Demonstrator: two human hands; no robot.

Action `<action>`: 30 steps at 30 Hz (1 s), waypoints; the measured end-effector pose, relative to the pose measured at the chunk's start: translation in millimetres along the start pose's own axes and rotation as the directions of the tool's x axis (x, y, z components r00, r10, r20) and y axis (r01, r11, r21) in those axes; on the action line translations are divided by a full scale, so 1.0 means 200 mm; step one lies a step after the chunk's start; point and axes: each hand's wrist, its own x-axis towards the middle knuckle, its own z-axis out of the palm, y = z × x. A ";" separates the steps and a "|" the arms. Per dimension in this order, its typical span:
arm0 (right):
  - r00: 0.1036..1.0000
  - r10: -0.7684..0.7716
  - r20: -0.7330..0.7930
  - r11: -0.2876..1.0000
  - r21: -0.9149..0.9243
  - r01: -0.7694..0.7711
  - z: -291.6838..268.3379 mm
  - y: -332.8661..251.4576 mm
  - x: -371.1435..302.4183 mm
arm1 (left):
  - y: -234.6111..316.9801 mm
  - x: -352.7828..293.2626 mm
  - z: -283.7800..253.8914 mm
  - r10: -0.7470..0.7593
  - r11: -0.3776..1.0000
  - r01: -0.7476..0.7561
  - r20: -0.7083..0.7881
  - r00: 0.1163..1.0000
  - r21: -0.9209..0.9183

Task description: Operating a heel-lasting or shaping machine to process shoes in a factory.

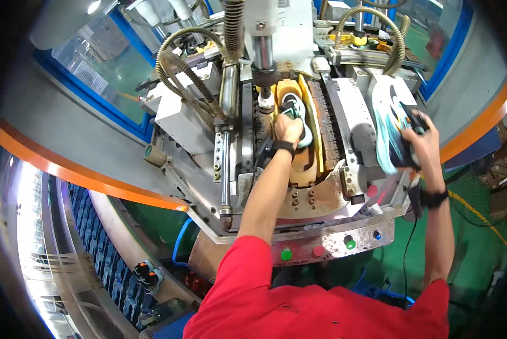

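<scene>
My left hand [288, 129], with a black band at its wrist, reaches into the machine's yellow padded cradle [305, 160]. Its fingers are closed on a dark green and white sports shoe [305, 135] that lies lengthwise there, toe and heel partly hidden by the hand. Off to the right, my right hand [426, 138] grips a second sports shoe [386, 127], white and pale blue with black parts, over the machine's right side. That shoe is smeared by motion, so its details are hard to make out. Its dark upper part sits between my fingers and thumb.
A vertical press cylinder [263, 53] stands just beyond the cradle, flanked by brown segmented pads [327, 121]. Hoses [171, 56] curve at the left. Along the front runs a panel with green button [286, 254] and others. A conveyor [104, 248] carries a shoe [148, 276] at lower left.
</scene>
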 end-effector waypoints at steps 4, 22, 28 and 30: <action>0.930 0.235 0.282 0.926 -0.354 -0.127 0.41 -0.37 0.32 | -0.09 -0.34 -0.36 -0.121 0.458 0.454 0.452 0.884 -0.765; 0.773 -0.292 0.563 0.775 -0.334 0.536 1.53 -0.17 -0.10 | -0.68 -2.63 -1.36 -0.727 0.516 0.136 -0.348 0.592 -0.846; 0.312 -0.732 0.606 0.611 0.382 0.693 1.23 -0.02 -1.37 | -0.98 -3.06 -0.92 -0.927 0.167 -0.067 -0.179 0.330 -0.984; 0.196 -0.666 0.719 0.621 0.391 0.679 1.32 0.23 -1.59 | -1.18 -3.23 -0.76 -0.951 0.135 -0.189 -0.181 0.250 -0.973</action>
